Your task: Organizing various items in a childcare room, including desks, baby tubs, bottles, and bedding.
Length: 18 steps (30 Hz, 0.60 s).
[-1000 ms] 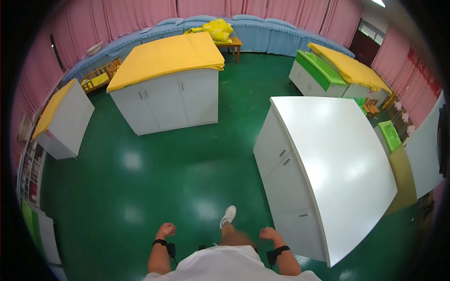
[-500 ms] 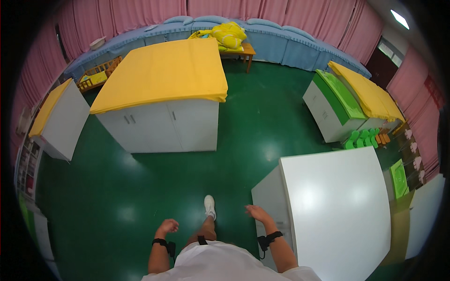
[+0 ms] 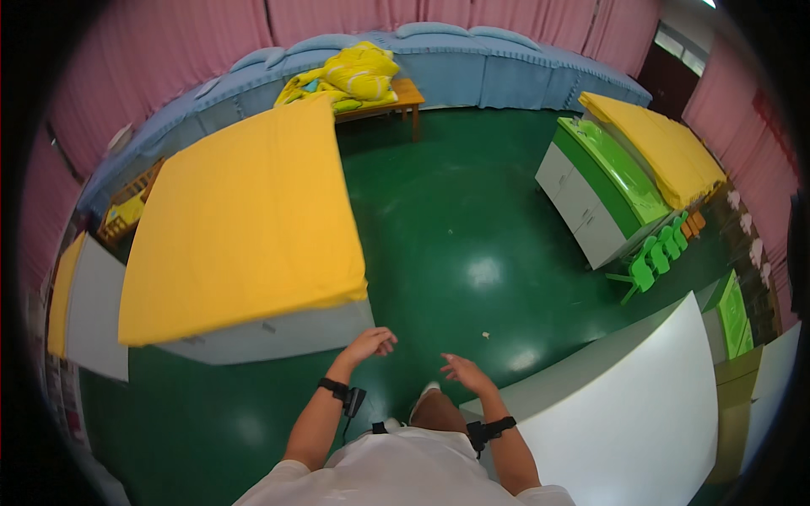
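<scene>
My left hand (image 3: 369,345) hangs in the air in front of me, fingers loosely bent and holding nothing. It is nearest to the corner of a cabinet (image 3: 278,333) under a yellow cloth cover (image 3: 245,228), and does not touch it. On the other side, my right hand (image 3: 463,373) is also in the air, its fingers loosely stretched and nothing in them. It is close to the white-topped cabinet (image 3: 607,413) but apart from it. Each wrist wears a black strap with a small device.
Green floor (image 3: 439,219) runs between the cabinets. Ahead stands a wooden table (image 3: 407,94) with a yellow quilt (image 3: 359,72). Behind it are blue-covered beds (image 3: 451,80). At right are a green-topped cabinet (image 3: 612,164) and small green chairs (image 3: 654,257). A small scrap (image 3: 486,335) lies on the floor.
I have stepped forward, so the yellow-covered cabinet and the quilt are closer. My left hand has risen and swung inward. My right hand stays at about the same place.
</scene>
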Tool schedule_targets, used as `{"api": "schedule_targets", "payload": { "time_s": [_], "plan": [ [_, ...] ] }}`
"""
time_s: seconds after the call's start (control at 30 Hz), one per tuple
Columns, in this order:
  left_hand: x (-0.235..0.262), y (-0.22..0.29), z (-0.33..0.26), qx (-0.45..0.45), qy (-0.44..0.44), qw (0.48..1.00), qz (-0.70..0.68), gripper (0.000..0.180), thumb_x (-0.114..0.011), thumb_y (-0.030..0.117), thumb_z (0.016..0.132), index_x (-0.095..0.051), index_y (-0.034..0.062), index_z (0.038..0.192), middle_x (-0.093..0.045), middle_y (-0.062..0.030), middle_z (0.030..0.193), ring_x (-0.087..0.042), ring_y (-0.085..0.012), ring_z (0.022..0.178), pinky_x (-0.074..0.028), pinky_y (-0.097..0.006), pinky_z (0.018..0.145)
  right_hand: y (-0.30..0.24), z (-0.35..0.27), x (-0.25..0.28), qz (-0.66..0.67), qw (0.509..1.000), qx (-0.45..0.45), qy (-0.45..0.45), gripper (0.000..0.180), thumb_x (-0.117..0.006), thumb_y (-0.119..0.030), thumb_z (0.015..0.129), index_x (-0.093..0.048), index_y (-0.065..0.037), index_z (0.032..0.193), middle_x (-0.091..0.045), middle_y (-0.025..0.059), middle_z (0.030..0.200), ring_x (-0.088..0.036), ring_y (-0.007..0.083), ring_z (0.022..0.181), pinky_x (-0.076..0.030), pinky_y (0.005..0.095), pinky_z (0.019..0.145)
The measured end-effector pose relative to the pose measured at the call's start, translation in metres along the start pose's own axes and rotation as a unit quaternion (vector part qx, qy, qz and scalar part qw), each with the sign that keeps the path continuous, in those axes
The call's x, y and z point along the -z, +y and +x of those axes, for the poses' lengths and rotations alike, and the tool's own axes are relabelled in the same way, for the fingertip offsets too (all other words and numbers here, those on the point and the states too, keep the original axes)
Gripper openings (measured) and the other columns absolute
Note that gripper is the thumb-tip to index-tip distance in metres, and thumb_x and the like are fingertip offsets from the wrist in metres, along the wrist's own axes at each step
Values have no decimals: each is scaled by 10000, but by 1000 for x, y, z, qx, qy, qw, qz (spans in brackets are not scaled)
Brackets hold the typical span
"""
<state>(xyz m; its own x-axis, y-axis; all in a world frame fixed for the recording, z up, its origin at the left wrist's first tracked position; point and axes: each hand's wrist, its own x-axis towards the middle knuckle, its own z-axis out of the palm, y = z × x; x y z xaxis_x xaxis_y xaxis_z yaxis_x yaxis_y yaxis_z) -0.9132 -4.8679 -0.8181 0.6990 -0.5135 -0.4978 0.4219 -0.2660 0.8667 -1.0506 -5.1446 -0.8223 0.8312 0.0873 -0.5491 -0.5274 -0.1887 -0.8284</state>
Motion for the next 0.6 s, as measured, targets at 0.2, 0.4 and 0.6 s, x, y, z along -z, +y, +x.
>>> {"api": "schedule_targets", "payload": {
  "time_s": [0.2, 0.4, 0.6],
  "plan": [
    [4, 125, 202, -7, -54, 999, 3, 190, -452, 183, 900, -579, 54, 956, -609, -58, 777, -559, -115, 658, -471, -244, 622, -38, 157, 153, -100, 993, 32, 57, 376, -519, -248, 860, -556, -12, 1150, -640, 98, 938, -607, 173, 767, -482, 306, 739],
    [68, 202, 333, 8, 33, 994, -103, 170, -470, 183, 889, -574, 64, 953, -609, -59, 769, -558, -105, 635, -482, -245, 623, -107, 303, 278, -111, 987, 11, 116, 291, -519, -231, 853, -590, 11, 998, -632, 99, 866, -600, 166, 742, -484, 294, 690],
    [176, 232, 415, 9, 147, 964, -220, 163, -510, 227, 874, -569, 79, 906, -604, -35, 731, -552, -96, 597, -471, -230, 594, -195, 463, 353, -148, 989, -10, 9, 317, -537, -289, 829, -606, -9, 959, -625, 89, 786, -590, 171, 722, -465, 308, 664]
  ]
}}
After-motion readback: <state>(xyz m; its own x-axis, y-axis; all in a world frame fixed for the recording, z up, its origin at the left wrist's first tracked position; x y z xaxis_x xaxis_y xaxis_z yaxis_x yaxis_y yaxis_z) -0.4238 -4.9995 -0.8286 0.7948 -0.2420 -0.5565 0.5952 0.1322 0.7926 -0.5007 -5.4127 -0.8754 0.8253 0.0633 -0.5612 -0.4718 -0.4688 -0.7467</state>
